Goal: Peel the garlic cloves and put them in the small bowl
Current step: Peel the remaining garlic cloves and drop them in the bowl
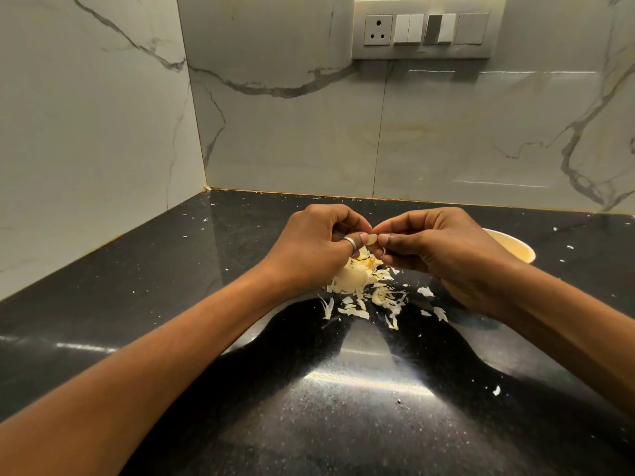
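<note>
A small garlic clove point(371, 239) is held between both hands above the black counter. My left hand point(321, 247), with a ring on the thumb, pinches its left end. My right hand point(443, 250) pinches its right end with thumb and forefinger. Under the hands lies a heap of pale garlic skins point(364, 286). The small cream bowl point(513, 249) stands behind my right hand, mostly hidden by it; its inside cannot be seen.
The black speckled counter point(240, 269) runs into a corner of marble-tiled walls point(103, 132) at the left and back. Loose bits of skin point(496, 390) lie scattered over the counter. A switch panel point(426, 29) is on the back wall.
</note>
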A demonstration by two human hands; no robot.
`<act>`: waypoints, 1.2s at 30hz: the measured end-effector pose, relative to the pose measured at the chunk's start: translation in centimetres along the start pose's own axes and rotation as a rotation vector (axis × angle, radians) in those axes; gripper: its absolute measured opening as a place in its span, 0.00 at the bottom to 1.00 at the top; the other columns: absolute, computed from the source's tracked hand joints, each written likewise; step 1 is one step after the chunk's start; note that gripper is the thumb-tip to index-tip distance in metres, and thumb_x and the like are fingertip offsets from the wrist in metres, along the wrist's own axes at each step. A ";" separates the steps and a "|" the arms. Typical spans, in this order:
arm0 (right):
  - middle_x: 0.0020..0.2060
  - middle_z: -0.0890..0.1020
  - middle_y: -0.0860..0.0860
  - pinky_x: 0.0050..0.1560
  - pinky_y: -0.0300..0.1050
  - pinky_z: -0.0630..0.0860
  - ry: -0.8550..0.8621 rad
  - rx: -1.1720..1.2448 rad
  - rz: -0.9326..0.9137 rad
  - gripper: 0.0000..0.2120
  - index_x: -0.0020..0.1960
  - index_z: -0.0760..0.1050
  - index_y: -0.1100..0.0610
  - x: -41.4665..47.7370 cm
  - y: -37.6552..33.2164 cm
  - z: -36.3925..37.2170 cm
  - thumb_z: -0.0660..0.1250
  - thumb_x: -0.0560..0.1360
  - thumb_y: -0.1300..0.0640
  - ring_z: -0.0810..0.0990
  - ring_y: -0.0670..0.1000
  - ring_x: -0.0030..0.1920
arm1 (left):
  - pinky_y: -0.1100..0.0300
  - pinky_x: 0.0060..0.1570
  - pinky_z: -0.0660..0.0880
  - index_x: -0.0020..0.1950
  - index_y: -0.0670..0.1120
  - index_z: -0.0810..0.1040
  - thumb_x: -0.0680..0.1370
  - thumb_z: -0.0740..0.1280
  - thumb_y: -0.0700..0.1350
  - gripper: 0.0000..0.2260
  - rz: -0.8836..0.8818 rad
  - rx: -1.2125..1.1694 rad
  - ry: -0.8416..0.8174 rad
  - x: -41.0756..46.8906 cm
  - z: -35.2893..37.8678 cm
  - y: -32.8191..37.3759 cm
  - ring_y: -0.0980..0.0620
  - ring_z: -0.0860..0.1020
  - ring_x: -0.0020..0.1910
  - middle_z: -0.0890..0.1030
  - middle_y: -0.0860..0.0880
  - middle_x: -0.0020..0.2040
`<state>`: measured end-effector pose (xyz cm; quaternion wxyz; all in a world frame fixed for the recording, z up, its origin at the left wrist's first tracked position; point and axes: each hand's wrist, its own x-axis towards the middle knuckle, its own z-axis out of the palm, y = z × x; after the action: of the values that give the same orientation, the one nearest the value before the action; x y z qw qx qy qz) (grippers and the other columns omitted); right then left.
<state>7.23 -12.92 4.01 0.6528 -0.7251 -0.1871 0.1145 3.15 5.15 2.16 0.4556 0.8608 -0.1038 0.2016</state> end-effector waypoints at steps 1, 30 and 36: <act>0.41 0.86 0.60 0.40 0.39 0.83 0.001 -0.023 -0.004 0.08 0.49 0.83 0.64 0.0 0.1 0.0 0.66 0.78 0.70 0.84 0.50 0.38 | 0.60 0.34 0.82 0.53 0.46 0.82 0.79 0.71 0.39 0.05 -0.006 -0.009 -0.009 0.0 0.0 0.0 0.52 0.84 0.41 0.83 0.48 0.43; 0.34 0.83 0.56 0.36 0.39 0.80 0.040 0.029 -0.032 0.04 0.46 0.82 0.64 0.3 0.5 -0.1 0.69 0.77 0.65 0.79 0.47 0.32 | 0.58 0.47 0.83 0.55 0.48 0.84 0.76 0.73 0.37 0.10 0.136 -0.056 -0.029 -0.3 0.0 0.4 0.51 0.85 0.42 0.85 0.46 0.45; 0.37 0.85 0.58 0.37 0.38 0.80 0.023 0.168 0.049 0.04 0.48 0.81 0.65 0.2 0.3 0.0 0.69 0.77 0.64 0.82 0.48 0.35 | 0.62 0.46 0.82 0.54 0.49 0.85 0.76 0.74 0.38 0.09 0.158 -0.043 -0.027 -0.4 0.0 0.4 0.53 0.84 0.42 0.85 0.47 0.45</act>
<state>7.47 -12.87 3.75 0.7105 -0.6733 -0.1515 0.1376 2.70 4.90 2.25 0.4550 0.8426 -0.1820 0.2232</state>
